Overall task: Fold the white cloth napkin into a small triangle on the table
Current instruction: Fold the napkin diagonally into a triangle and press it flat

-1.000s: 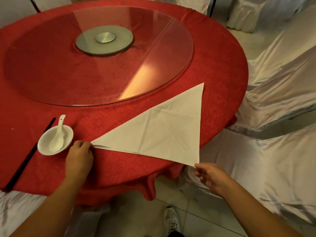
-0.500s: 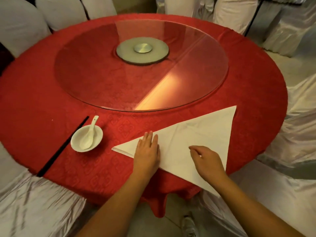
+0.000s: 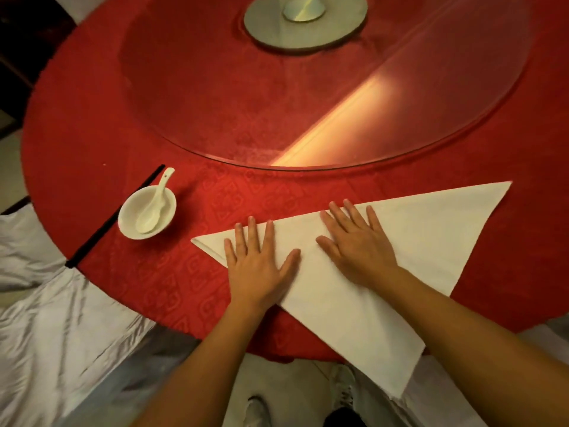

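Both hands flat, fingers spread, pressing on napkin.
Left hand (image 3: 258,266) near the left tip, right hand (image 3: 357,245) mid-cloth, apart w/ a gap betw. them, gripping nothing. Round table (image 3: 92,118) w/ red cloth carries a glass turntable (image 3: 308,87); white napkin (image 3: 431,229) lies as a big triangle at the near edge, its lower corner hanging off. Left of it: bowl (image 3: 129,217) w/ spoon (image 3: 154,208), black chopsticks (image 3: 101,229) just beside.

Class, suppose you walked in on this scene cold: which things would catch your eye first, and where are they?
The white napkin, a big triangle at the near edge of the red table, one tip hanging over. The left hand and right hand lie flat on it. Left of it, a bowl holds a spoon.
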The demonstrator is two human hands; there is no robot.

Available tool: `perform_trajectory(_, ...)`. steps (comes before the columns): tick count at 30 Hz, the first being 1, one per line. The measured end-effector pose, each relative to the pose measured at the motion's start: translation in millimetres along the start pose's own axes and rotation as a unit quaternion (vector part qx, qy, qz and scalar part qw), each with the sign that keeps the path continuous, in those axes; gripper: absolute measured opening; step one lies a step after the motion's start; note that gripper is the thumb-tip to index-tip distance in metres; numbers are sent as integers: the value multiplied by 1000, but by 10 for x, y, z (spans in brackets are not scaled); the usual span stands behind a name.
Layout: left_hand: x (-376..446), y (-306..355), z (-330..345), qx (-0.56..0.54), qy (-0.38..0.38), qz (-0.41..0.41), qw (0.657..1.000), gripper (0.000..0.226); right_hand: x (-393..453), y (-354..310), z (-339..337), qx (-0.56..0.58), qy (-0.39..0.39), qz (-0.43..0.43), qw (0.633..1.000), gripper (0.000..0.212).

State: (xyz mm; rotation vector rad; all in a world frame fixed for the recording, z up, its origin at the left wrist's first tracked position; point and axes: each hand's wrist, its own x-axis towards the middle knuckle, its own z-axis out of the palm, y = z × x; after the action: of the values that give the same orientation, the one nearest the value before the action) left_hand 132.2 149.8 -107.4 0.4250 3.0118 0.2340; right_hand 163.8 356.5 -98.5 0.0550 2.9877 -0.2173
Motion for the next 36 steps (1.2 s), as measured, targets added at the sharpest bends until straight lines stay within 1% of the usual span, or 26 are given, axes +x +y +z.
perform_trajectory(2, -12, -12, 8, 8, -12, -11, 1000, 94, 22, 67, 13, -4, -6, -2, 1000, 70)
perform_trajectory(4, -17, -19, 3, 17, -21, -12, 1000, 100, 42, 157, 8, -3, -3, 16, 1000, 74)
perform_trajectory(6, -18, -15, -17, 25, -34, -10, 999, 102, 59, 247, -11, -3, -4, 32, 999, 77)
perform_trajectory(9, -5, 10, -73, 30, -61, -20, 997, 102, 70, 277, -47, 0, -10, 33, 999, 79)
perform_trajectory(11, 5, 83, -118, 28, -73, -15, 997, 96, 68, 261, -59, 1, -14, 32, 999, 78)
perform_trajectory(13, -4, 259, -148, 14, -62, 37, 997, 80, 54, 249, -70, 1, -6, 34, 999, 74)
perform_trajectory(16, -5, 678, -103, -20, -45, 136, 990, 62, 18, 222, -107, 0, 43, 32, 999, 62)
perform_trajectory(18, 15, 904, -38, -34, -48, 158, 986, 58, -20, 196, -102, 28, 65, 13, 997, 56)
perform_trajectory(21, 82, 1021, 40, -26, -52, 147, 987, 57, -50, 244, -52, 62, 46, -6, 997, 53)
perform_trajectory(25, 90, 1010, 71, -9, -35, 120, 992, 62, -58, 318, -12, 45, 39, 4, 998, 57)
perform_trajectory(31, 70, 972, 60, -19, -31, 60, 998, 56, -68, 510, -8, 24, 38, 40, 998, 70)
perform_trajectory(36, 73, 799, 63, -21, -22, 3, 1000, 58, -70, 976, -57, 31, 33, 96, 994, 75)
